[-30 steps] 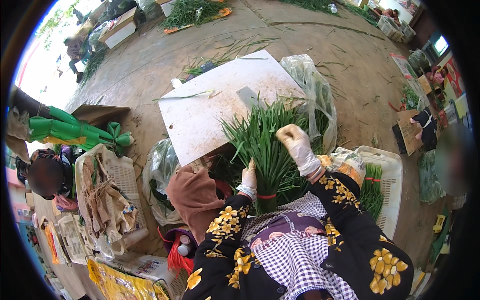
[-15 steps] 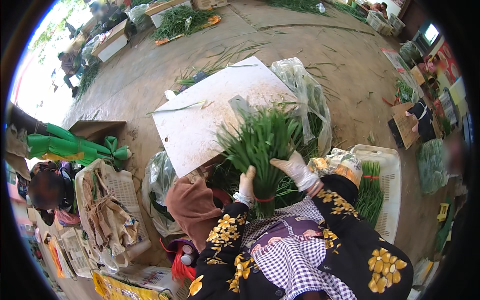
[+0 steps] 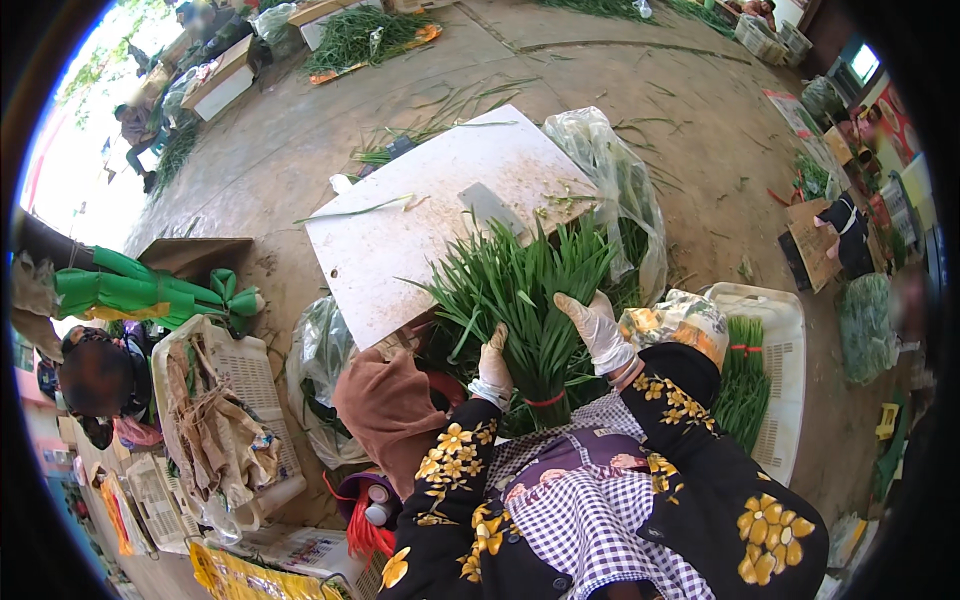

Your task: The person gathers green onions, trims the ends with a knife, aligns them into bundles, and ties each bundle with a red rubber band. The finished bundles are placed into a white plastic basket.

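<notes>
An upright bundle of long green leaves (image 3: 530, 290) is tied near its base with a red band (image 3: 545, 398). My gloved left hand (image 3: 493, 362) grips the bundle's left side, thumb upward, fingers partly hidden by leaves. My gloved right hand (image 3: 595, 330) grips its right side, some fingers hidden in the greenery. Beyond the leaves lies a dirt-speckled white board (image 3: 380, 260) with a small grey plate (image 3: 487, 207) on it.
A white crate (image 3: 785, 380) of banded greens stands right, crates with sacking (image 3: 215, 410) left, clear plastic bags (image 3: 645, 240) beside the board. A brown cloth (image 3: 380, 420) is by my left arm. Other people (image 3: 135, 125) are around the floor's edges.
My right hand has come down from above onto the bundle's right side, then lifted slightly. The leaves now fan out further to both sides, and the view has shifted a little.
</notes>
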`<state>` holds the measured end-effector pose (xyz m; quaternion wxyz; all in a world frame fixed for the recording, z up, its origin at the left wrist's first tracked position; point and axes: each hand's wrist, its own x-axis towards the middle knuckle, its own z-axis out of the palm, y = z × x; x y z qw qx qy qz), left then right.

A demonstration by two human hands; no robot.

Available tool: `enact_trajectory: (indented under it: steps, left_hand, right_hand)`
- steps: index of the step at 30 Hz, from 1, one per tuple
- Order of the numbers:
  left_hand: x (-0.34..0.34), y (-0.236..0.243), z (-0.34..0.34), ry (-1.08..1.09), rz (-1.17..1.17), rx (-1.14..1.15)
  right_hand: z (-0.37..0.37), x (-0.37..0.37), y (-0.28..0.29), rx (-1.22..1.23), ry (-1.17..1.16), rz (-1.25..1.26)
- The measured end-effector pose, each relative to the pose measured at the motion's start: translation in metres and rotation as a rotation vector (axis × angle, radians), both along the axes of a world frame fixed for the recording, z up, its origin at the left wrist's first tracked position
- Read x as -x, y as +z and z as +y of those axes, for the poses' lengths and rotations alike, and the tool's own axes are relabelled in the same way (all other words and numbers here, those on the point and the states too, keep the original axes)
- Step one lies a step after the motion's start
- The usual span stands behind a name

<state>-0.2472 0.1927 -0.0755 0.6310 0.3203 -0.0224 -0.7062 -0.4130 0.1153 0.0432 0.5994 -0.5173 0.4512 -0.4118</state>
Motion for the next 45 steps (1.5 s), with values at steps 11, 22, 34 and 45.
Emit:
enact_trajectory:
  steps: [11, 22, 34, 45]
  left_hand:
    - [0.001, 0.02, 0.0, 0.022, -0.178, -0.052]
    - [0.002, 0.024, 0.003, 0.001, -0.429, -0.025]
    - [0.034, 0.024, -0.004, 0.015, -0.537, 0.037]
    - [0.039, 0.067, 0.003, 0.013, -0.422, 0.059]
  right_hand:
    - [-0.029, 0.019, -0.01, -0.319, -0.086, -0.478]
    - [-0.044, 0.036, 0.033, -0.1, -0.136, -0.449]
    - [0.043, 0.037, -0.048, 0.015, 0.001, 0.247]
    - [0.029, 0.022, -0.033, 0.05, -0.087, 0.069]
